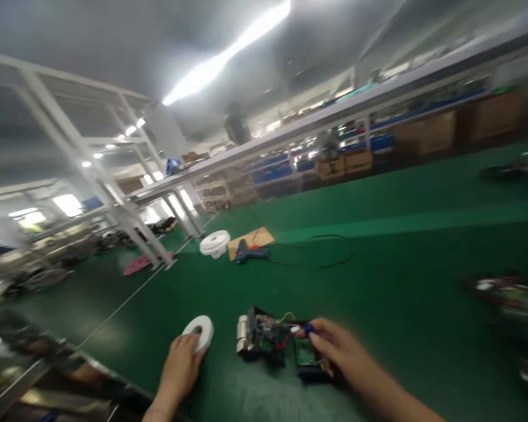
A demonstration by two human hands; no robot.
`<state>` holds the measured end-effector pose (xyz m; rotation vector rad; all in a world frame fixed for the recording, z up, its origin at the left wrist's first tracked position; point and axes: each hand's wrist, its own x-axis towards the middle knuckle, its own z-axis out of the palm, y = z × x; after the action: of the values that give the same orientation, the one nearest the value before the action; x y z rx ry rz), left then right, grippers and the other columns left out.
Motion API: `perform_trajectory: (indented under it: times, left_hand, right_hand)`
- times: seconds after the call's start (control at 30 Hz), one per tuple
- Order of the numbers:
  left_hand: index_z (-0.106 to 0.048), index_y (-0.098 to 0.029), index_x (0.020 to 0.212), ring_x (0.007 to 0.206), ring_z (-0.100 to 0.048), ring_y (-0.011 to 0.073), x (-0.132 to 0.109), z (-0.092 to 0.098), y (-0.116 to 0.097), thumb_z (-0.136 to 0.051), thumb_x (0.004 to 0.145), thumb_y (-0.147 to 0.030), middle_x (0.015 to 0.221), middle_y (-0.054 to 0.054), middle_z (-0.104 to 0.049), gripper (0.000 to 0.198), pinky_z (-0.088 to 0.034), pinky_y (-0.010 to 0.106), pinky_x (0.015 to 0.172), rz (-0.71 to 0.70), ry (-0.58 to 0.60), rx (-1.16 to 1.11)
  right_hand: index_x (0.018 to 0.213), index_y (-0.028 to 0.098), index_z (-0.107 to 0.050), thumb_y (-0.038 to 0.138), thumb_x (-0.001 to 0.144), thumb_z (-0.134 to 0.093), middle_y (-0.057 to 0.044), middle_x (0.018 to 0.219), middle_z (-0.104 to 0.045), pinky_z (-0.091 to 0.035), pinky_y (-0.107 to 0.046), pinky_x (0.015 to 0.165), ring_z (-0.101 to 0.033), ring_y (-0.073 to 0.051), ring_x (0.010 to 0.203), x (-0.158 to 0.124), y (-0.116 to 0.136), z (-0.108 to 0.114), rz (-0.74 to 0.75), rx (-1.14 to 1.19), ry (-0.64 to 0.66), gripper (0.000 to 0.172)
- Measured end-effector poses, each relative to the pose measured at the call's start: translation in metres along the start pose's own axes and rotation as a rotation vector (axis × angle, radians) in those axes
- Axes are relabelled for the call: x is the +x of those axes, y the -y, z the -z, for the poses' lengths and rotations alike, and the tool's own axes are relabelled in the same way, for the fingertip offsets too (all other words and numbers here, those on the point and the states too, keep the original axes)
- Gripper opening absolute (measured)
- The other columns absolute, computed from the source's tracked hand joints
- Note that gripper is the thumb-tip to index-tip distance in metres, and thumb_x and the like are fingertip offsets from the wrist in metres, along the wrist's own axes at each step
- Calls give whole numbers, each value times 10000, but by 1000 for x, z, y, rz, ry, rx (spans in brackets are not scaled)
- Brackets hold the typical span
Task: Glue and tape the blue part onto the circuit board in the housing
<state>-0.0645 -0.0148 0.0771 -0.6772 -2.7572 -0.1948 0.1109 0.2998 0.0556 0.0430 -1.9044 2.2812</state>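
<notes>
Head view looks down on a green felt-covered worktop (378, 281). At the lower middle of the frame, the left hand (180, 366) lies with its fingers bent over a white round plastic disc with a dark centre hole (200, 332) and presses on its near edge. Just to the right of the disc stands a small electronic assembly with a silver metal block, green circuit board and red and yellow wires (264, 337). The right hand (338, 351) comes from the lower right and pinches a small blue connector (308, 329) at the end of the wires between thumb and fingers; it is closed on this part.

Farther up, near the centre of the frame, a second white round plastic piece (215, 242) rests on the worktop beside a brown cardboard sheet (251, 240). A blue glue gun (250, 254) lies on the near edge of the cardboard, and its black cable (317, 252) makes a loop to the right. A white metal frame (114, 193) stands at the upper left. The right edge is too blurred to tell.
</notes>
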Motion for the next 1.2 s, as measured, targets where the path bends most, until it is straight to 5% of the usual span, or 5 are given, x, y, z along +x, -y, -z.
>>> perform_trajectory:
  times: [0.1,0.2,0.43,0.63,1.2]
  left_hand:
    - [-666,-155,1008,1062,-628,230,-25,19,28,-695,880,-344,1078,61,-678,230,-513,479,967,67,58,-37]
    - [-683,-173,1018,992,-660,247,-23,34,13,-559,944,-456,993,74,-702,317,-553,432,865,139,-34,-161]
    - [-631,-248,1150,1340,-458,270,-8,73,-101,-434,936,-631,1321,101,-583,481,-417,496,1090,-61,-228,-432]
    - [-580,-217,1160,1389,-388,285,-2,55,-179,-451,974,-446,1326,132,-587,322,-279,628,1159,-380,-124,-455]
    - [-567,-193,1178,1159,-483,318,-3,34,-204,-449,916,-267,1132,85,-644,297,-261,688,1120,-450,-6,-214]
  right_hand:
    - [1019,182,-621,721,808,-660,18,738,-579,-341,-208,458,-444,-80,510,4,-9,5,-80,53,-5,581]
    - [1008,190,-610,753,773,-665,-22,819,-640,-362,-218,462,-482,-98,536,0,-10,15,-113,51,-32,613]
    - [993,194,-592,714,796,-669,-21,783,-651,-435,-240,499,-509,-107,530,-7,-1,4,-14,85,-119,561]
    - [1044,193,-555,685,871,-591,-39,851,-662,-498,-269,587,-560,-133,617,-16,2,-1,76,44,-198,523]
    - [1059,189,-620,394,1009,-469,-75,968,-566,-523,-293,672,-603,-189,788,-21,3,-2,319,-305,-341,259]
